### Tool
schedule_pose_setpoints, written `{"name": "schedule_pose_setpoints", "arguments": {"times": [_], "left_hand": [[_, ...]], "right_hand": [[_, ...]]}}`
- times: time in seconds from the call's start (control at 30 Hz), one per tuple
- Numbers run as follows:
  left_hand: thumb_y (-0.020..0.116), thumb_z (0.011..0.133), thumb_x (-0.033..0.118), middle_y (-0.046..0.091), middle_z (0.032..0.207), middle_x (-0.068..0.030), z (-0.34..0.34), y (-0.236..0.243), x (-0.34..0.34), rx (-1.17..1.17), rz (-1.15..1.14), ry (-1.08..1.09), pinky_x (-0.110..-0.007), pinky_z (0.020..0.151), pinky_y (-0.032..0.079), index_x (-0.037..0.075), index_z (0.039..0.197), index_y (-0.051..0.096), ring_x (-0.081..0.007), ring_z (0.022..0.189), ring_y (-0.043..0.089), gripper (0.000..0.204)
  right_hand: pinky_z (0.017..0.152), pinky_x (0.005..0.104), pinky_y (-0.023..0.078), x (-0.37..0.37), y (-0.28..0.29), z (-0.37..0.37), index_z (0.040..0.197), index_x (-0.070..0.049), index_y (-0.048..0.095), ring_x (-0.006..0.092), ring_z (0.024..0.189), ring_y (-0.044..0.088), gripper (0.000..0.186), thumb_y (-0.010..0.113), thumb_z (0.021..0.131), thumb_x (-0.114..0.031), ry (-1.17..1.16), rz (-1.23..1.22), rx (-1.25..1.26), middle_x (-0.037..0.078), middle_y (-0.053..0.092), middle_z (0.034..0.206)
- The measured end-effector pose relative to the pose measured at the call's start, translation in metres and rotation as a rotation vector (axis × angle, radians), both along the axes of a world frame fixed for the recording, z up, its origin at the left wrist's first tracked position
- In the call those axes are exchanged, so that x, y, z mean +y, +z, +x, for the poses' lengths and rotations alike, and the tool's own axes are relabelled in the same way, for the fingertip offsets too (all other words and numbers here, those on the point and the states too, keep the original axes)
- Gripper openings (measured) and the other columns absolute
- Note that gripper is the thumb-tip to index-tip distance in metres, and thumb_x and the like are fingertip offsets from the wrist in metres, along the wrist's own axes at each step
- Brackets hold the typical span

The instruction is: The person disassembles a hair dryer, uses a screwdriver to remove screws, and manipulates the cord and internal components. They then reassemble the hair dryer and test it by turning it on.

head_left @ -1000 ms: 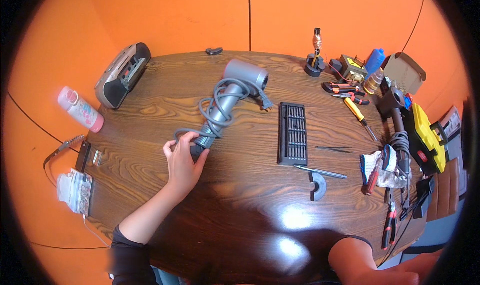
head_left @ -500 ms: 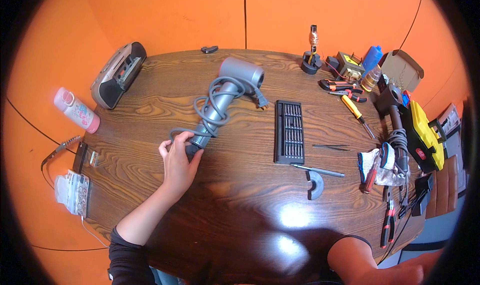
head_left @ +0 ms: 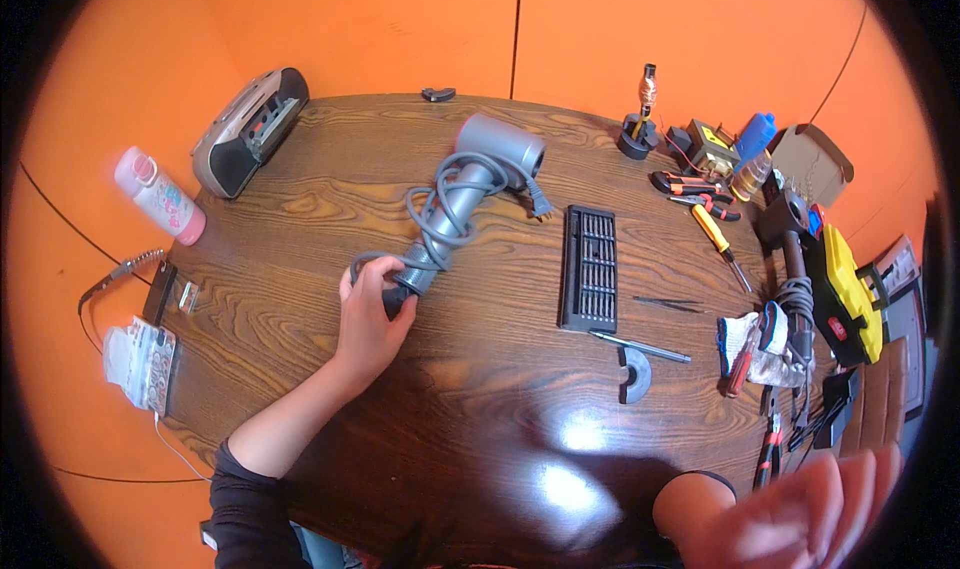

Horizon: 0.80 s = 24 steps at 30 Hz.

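Observation:
A grey hair dryer [head_left: 500,143] lies on the wooden table, its head pointing away from me and its handle slanting toward me. Its grey cord [head_left: 441,231] is looped round the handle, and the plug [head_left: 540,204] rests beside the head. My left hand [head_left: 372,319] is closed round the near end of the handle, thumb on one side and fingers on the other. At the lower right my right hand [head_left: 800,509] is raised close to the camera, fingers stretched out and slightly bent, with nothing visible in it. The pliers [head_left: 768,454] lie just beyond it, partly covered.
Right of the dryer are a black bit case [head_left: 590,269], a pen-shaped screwdriver [head_left: 640,346], tweezers [head_left: 670,303] and a dark curved piece [head_left: 635,375]. Gloves [head_left: 760,344], a yellow toolbox [head_left: 845,294] and a yellow screwdriver [head_left: 722,239] crowd the right. A cassette player [head_left: 250,134] and pink bottle [head_left: 162,197] stand left.
My right hand has come up further into view at the lower right, its fingers now showing. The view has shifted a little. My left hand keeps its grip on the hair dryer.

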<state>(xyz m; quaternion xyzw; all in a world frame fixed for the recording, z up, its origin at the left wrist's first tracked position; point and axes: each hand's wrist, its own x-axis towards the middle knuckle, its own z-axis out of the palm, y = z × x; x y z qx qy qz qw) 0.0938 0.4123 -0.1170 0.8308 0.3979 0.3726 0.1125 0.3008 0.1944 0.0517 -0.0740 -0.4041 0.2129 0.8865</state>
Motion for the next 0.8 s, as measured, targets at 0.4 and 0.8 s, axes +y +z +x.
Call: {"name": "schedule_pose_setpoints", "arguments": {"times": [0.4, 0.8], "left_hand": [[0.065, 0.069, 0.012, 0.059, 0.092, -0.0085, -0.031, 0.013, -0.044, -0.066, 0.308, -0.204, -0.048, 0.09, 0.035, 0.008, 0.09, 0.052, -0.0224, 0.086, 0.056, 0.025], [0.055, 0.078, 0.008, 0.061, 0.081, -0.0055, -0.032, 0.007, -0.027, -0.23, -0.188, -0.11, -0.031, 0.083, 0.035, 0.003, 0.104, 0.055, -0.018, 0.071, 0.058, 0.026]], "right_hand": [[0.083, 0.0348, 0.045, 0.09, -0.16, -0.018, 0.097, -0.001, 0.048, 0.028, 0.097, 0.056, 0.026, 0.056, 0.074, 0.006, 0.011, -0.732, -1.141, 0.019, 0.054, 0.107], [0.082, 0.0352, 0.046, 0.094, -0.16, -0.015, 0.1, -0.002, 0.051, 0.0326, 0.102, 0.053, 0.029, 0.061, 0.073, 0.002, 0.011, -0.814, -1.257, 0.018, 0.051, 0.112]]}}
